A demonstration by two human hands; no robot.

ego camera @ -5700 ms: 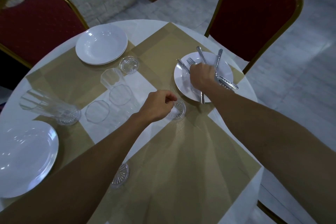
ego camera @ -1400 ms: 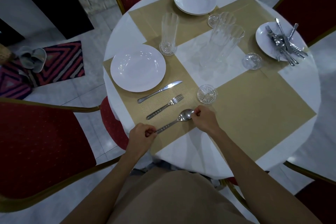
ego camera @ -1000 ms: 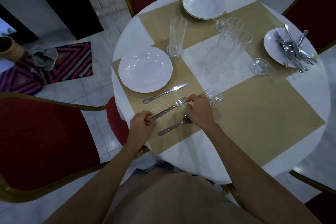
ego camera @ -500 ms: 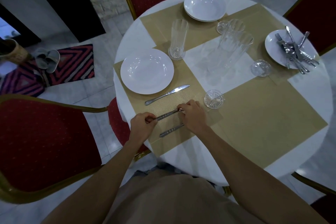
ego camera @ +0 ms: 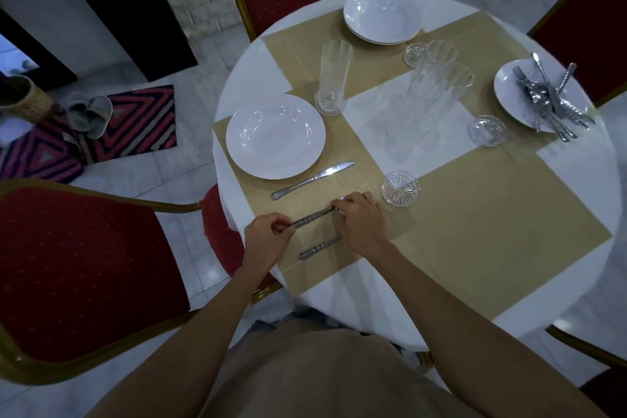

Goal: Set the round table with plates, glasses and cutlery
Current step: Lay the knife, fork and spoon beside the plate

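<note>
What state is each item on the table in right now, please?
Fork, gripped at both ends; on or just above the mat.
Left grip, pinching the fork's handle.
Right grip, pinching the fork's other end.
Knife, lying free beside the plate.
Tall glass, upright on a coaster.
Spare cutlery, piled on the far plate.

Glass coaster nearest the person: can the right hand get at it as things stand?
Probably yes: the glass coaster sits close beside the right hand with nothing between them, though that hand's grip is on a cutlery piece.

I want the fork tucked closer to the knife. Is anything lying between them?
Nothing visible. Only placemat lies between the knife and the fork, which the left hand and right hand hold at its ends.
</note>
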